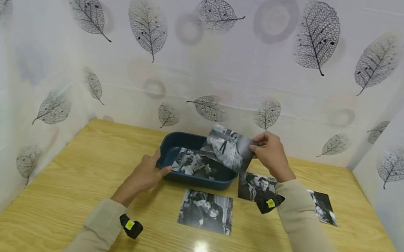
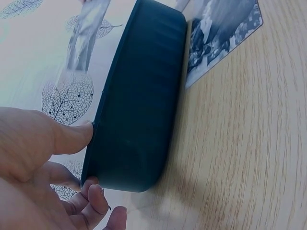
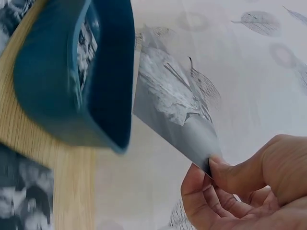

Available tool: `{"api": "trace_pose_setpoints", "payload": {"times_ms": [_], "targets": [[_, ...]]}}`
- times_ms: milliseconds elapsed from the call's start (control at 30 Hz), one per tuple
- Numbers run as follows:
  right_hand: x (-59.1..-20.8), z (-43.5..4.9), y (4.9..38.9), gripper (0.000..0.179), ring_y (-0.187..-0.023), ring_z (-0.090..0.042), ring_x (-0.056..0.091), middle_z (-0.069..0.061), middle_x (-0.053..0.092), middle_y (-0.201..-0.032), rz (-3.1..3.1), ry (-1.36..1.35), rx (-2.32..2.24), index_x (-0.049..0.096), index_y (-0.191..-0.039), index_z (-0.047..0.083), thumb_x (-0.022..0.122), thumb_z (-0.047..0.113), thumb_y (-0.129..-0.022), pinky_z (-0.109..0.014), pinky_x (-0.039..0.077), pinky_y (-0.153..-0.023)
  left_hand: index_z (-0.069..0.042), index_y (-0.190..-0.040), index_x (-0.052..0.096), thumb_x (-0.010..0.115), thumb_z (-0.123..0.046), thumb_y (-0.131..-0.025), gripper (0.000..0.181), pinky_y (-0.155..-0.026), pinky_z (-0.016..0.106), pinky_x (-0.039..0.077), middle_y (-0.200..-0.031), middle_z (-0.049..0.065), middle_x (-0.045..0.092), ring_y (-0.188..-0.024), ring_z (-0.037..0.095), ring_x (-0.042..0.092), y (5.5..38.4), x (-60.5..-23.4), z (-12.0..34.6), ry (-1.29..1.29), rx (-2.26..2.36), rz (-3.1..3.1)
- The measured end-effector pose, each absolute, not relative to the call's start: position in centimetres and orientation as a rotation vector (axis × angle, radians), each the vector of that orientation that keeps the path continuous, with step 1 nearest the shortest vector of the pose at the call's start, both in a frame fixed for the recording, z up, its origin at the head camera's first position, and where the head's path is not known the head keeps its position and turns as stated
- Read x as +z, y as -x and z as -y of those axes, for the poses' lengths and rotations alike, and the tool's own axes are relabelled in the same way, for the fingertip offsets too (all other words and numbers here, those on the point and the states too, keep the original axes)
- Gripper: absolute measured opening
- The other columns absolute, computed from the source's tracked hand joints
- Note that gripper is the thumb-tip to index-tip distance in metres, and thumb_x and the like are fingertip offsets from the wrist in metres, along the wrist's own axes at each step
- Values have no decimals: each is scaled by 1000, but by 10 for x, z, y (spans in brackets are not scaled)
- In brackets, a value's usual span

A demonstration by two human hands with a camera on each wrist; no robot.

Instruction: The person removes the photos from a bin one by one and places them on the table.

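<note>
A dark blue rectangular tub (image 1: 196, 181) stands on the table toward the back. My left hand (image 1: 146, 173) grips its left end, thumb over the rim and fingers against the outside wall, as the left wrist view shows. In my right hand (image 1: 271, 155) a black-and-white photo (image 1: 227, 148) is pinched by its corner between thumb and fingers. That photo, which shows a figure in a wide pale dress, is tilted over the tub's right part. Another black-and-white photo (image 1: 195, 163) leans inside the tub.
One photo of two people (image 1: 207, 212) lies in front of the tub. To its right is a second photo (image 1: 256, 187), partly under my right wrist, and farther right a third (image 1: 323, 207). A leaf-patterned curtain (image 1: 212, 65) hangs behind the wooden table (image 1: 100, 148).
</note>
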State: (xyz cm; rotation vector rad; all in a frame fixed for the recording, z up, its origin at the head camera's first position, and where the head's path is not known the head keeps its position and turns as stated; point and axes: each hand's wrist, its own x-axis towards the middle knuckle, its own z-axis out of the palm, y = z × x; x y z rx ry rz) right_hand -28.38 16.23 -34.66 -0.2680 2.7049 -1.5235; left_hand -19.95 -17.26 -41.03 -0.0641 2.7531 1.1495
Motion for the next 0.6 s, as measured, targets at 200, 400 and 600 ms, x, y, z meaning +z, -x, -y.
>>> {"api": "trace_pose_setpoints", "payload": {"times_ms": [200, 400, 600], "targets": [[-342, -198, 268, 21, -86, -27, 62, -25, 58, -108, -2708, 279, -1490, 54, -117, -11, 59, 0, -100, -28, 57, -71, 0, -161, 5, 54, -34, -106, 81, -105, 61, 39, -156, 40, 17, -138, 55, 35, 200, -410, 173, 63, 1133, -2758], [-343, -227, 254, 20, -83, -21, 62, -21, 59, -105, -2643, 265, -1447, 54, -116, -11, 60, -2, -99, -29, 58, -73, 0, -161, 5, 54, -33, -106, 81, -105, 62, 39, -155, 40, 18, -138, 56, 35, 200, -409, 175, 54, 1134, -2759], [-361, -256, 243, 22, -83, -18, 63, -17, 61, -104, -2544, 240, -1395, 54, -115, -11, 63, -1, -98, -33, 58, -74, 1, -161, 5, 55, -32, -106, 82, -106, 62, 38, -154, 40, 19, -138, 56, 34, 200, -411, 174, 46, 1149, -2749]]}}
